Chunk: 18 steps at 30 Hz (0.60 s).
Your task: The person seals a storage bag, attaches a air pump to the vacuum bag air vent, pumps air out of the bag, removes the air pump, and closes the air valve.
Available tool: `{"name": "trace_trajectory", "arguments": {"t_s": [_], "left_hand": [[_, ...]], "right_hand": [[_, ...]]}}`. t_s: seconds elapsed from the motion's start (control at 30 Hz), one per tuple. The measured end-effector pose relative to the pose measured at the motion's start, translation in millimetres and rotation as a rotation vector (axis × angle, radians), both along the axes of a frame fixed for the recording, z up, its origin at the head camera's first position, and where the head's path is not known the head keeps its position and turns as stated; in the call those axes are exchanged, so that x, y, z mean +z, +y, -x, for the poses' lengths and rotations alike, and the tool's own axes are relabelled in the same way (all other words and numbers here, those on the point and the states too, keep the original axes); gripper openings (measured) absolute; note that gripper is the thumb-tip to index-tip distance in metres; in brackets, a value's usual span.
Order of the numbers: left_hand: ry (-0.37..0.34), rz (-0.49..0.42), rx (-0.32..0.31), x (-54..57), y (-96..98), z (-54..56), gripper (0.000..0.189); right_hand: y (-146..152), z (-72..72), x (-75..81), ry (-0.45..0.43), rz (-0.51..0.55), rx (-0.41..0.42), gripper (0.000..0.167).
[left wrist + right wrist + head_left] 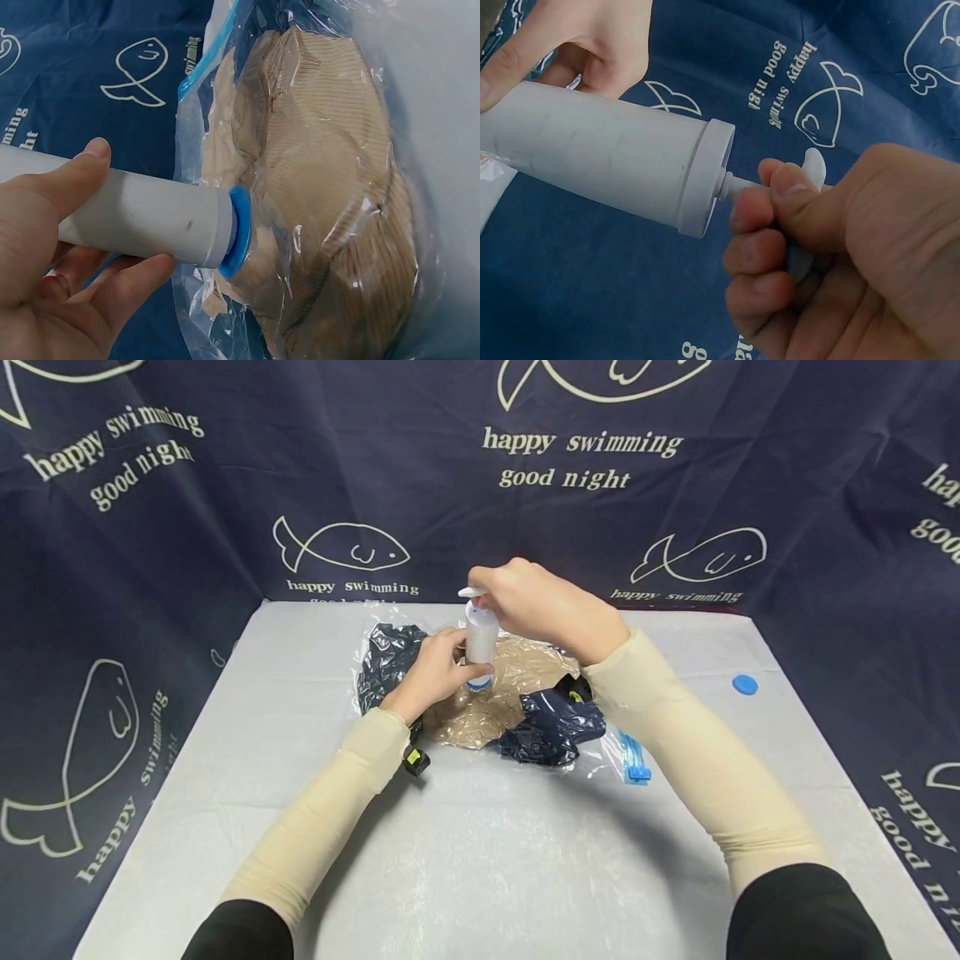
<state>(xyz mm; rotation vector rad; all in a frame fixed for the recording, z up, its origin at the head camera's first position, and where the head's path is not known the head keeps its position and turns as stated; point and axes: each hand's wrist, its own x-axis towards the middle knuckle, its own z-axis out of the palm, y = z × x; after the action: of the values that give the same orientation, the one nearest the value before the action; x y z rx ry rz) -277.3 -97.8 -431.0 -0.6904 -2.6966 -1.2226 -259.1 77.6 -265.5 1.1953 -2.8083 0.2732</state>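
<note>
A white hand vacuum pump (pixel 482 643) stands over a clear plastic storage bag with a beige ribbed garment (pixel 322 150) and dark clothing (pixel 551 727) inside. My left hand (pixel 438 668) grips the pump's cylinder (pixel 150 214) low down, thumb on one side and fingers on the other. Below it, the blue ring (pixel 240 231) at the pump's end meets the bag. Up top, my right hand (pixel 528 602) holds the white T-shaped handle (pixel 815 166), fingers curled round it. A short length of the rod shows between the handle and the pump's end cap (pixel 707 180).
A round blue cap (pixel 745 684) lies on the white-covered table (pixel 465 868) to the right. The bag's blue zip slider (pixel 637 772) is at its right edge. A small black and yellow item (pixel 415 760) is near my left wrist. Dark fish-print cloth (pixel 450 468) walls the table's back and sides.
</note>
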Motion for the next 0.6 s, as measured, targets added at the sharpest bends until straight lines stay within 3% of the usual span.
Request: {"name": "trace_trajectory", "arguments": {"t_s": [0.3, 0.6], "left_hand": [[0.044, 0.02, 0.017, -4.1, 1.2, -1.5, 0.042], [0.061, 0.021, 0.013, -2.6, 0.4, -1.1, 0.04]], "right_hand": [[0.7, 2.7, 6.8, -0.026, -0.032, 0.029, 0.011], [-0.3, -0.6, 20.8, -0.074, -0.096, -0.026, 0.023]]}}
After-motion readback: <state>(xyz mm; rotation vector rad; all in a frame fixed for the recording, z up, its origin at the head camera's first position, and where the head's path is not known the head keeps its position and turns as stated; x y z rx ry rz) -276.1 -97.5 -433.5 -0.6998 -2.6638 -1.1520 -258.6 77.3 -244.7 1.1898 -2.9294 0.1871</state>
